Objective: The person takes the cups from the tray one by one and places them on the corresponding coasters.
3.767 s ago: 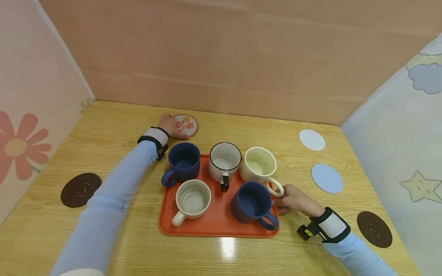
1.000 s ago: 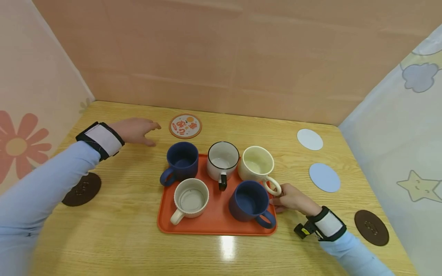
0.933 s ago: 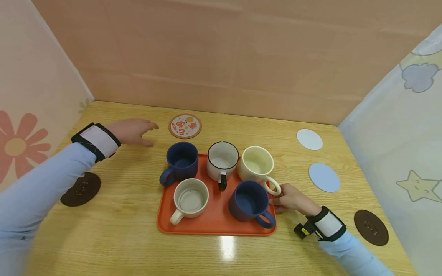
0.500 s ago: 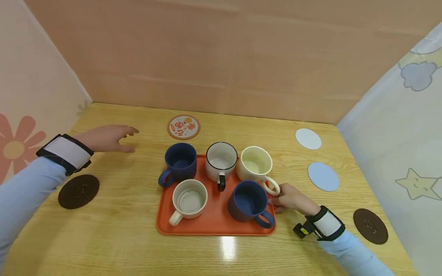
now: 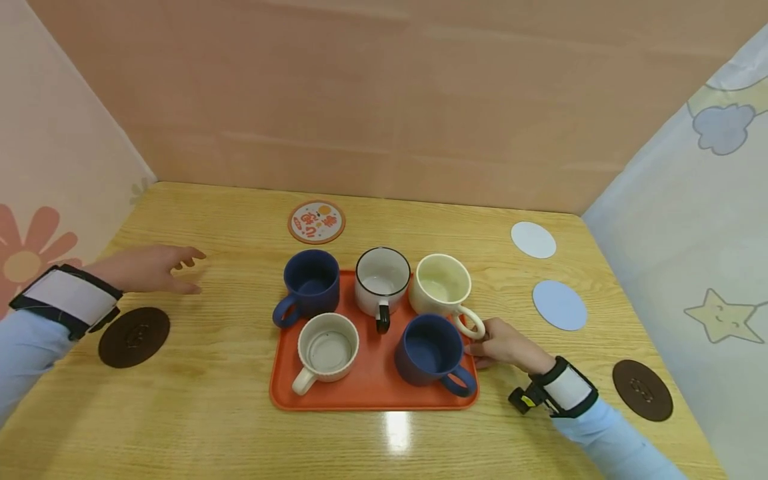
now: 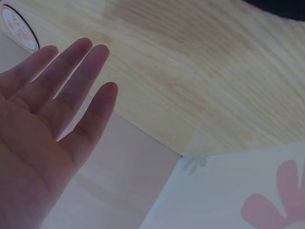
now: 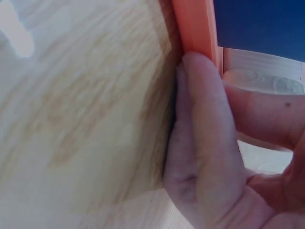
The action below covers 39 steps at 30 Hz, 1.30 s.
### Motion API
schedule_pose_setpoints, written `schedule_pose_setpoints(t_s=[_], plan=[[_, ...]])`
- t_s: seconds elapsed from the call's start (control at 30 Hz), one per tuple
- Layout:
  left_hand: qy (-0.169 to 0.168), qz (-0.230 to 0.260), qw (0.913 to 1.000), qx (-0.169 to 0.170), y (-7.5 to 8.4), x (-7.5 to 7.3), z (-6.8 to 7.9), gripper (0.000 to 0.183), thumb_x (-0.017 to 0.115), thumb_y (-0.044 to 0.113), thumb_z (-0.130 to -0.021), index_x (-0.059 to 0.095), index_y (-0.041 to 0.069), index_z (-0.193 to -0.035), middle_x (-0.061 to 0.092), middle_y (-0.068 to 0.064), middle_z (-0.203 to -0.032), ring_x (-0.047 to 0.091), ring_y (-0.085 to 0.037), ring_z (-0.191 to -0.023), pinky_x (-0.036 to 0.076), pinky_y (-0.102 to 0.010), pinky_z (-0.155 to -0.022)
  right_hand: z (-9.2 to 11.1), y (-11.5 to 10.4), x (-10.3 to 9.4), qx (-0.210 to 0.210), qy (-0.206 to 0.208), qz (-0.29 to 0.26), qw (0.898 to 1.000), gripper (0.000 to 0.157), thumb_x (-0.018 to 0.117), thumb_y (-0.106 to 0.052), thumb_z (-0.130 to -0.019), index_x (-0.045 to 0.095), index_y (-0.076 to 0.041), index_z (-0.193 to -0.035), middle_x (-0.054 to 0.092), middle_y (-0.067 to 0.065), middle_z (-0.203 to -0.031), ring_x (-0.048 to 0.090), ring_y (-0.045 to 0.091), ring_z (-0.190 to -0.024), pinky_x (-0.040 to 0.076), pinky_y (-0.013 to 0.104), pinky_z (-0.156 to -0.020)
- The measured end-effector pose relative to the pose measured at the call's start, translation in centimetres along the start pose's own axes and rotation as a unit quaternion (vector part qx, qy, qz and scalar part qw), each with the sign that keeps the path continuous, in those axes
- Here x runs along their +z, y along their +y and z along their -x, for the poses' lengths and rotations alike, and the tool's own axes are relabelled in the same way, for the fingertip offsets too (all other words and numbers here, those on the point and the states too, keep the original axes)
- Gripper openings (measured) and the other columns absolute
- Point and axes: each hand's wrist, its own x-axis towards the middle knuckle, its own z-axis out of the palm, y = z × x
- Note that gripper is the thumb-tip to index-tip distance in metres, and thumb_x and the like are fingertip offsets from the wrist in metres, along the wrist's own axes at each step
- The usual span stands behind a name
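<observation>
My right hand (image 5: pixel 505 345) grips the right rim of the red tray (image 5: pixel 379 399). In the right wrist view, its fingers (image 7: pixel 209 124) lie along the outside of the tray's edge. Two dark blue mugs (image 5: pixel 311 283), a white mug with a black rim (image 5: pixel 375 287), a cream mug (image 5: pixel 429 290) and a ribbed off-white cup (image 5: pixel 328 347) stand on the tray. The cream mug's handle overhangs the fingers of that hand. Well left of the tray, my left hand (image 5: pixel 150 268) holds nothing; its fingers are spread and loose in the left wrist view.
A printed round coaster (image 5: pixel 317 222) lies behind the tray. Brown coasters lie at left (image 5: pixel 135 337) and right (image 5: pixel 643 391). A white disc (image 5: pixel 533 240) and a pale blue disc (image 5: pixel 560 305) lie at the right. Fabric walls close in the back and sides of the wooden table (image 5: pixel 228 413).
My left hand has let go of the printed coaster behind the tray and drawn away to the left and nearer. My right hand stays at the tray's rim; the mugs keep their places.
</observation>
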Motion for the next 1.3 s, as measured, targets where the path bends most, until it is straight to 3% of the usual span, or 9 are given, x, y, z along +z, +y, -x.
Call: schedule_pose_setpoints(t_s=[0.27,0.57,0.9,1.1,1.3], plan=[[0.014,0.013,0.9997,-0.017,-0.9,1.5,2.4,0.075,0.070,0.046,-0.072,0.050,-0.009,-0.118,0.056,-0.024,-0.112,0.056,-0.038,-0.097,0.048,-0.048,-0.075,0.0,-0.1,0.2,0.007,0.007,0.003,1.000,0.018,0.060,-0.002,-0.082,0.052,0.008,-0.094,0.059,0.006,-0.076,0.063,0.018,-0.068,0.055,0.034,-0.063],[0.031,0.001,0.9995,-0.010,-2.1,2.9,4.2,0.074,0.073,0.041,-0.070,0.050,-0.012,-0.115,0.057,-0.027,-0.108,0.057,-0.038,-0.091,0.049,-0.048,-0.072,0.1,0.0,0.1,0.011,0.012,0.009,1.000,0.018,0.060,-0.003,-0.082,0.053,0.008,-0.094,0.060,0.006,-0.077,0.064,0.019,-0.069,0.055,0.033,-0.063],[0.041,0.000,0.9979,-0.049,-3.0,4.9,5.7,0.086,0.073,0.049,-0.068,0.044,-0.014,-0.119,0.049,-0.034,-0.107,0.051,-0.047,-0.093,0.047,-0.049,-0.068,0.1,-0.1,0.1,0.012,0.013,0.005,1.000,0.019,0.060,-0.002,-0.082,0.053,0.009,-0.096,0.061,0.007,-0.078,0.064,0.019,-0.069,0.055,0.034,-0.063],[0.068,-0.014,0.9968,-0.040,-3.5,6.1,6.4,0.089,0.077,0.048,-0.061,0.046,-0.013,-0.118,0.046,-0.036,-0.108,0.048,-0.050,-0.093,0.045,-0.054,-0.069,0.1,-0.2,0.1,0.010,0.012,0.007,1.000,0.017,0.060,-0.001,-0.082,0.053,0.008,-0.094,0.061,0.007,-0.078,0.064,0.019,-0.069,0.055,0.033,-0.063],[0.115,-0.021,0.9932,-0.002,-4.1,7.4,7.0,0.088,0.084,0.040,-0.052,0.049,-0.013,-0.112,0.050,-0.032,-0.101,0.052,-0.048,-0.086,0.045,-0.054,-0.068,0.1,0.0,0.2,0.004,0.011,0.005,1.000,0.018,0.061,-0.002,-0.082,0.052,0.009,-0.093,0.059,0.006,-0.076,0.063,0.018,-0.068,0.055,0.034,-0.062]])
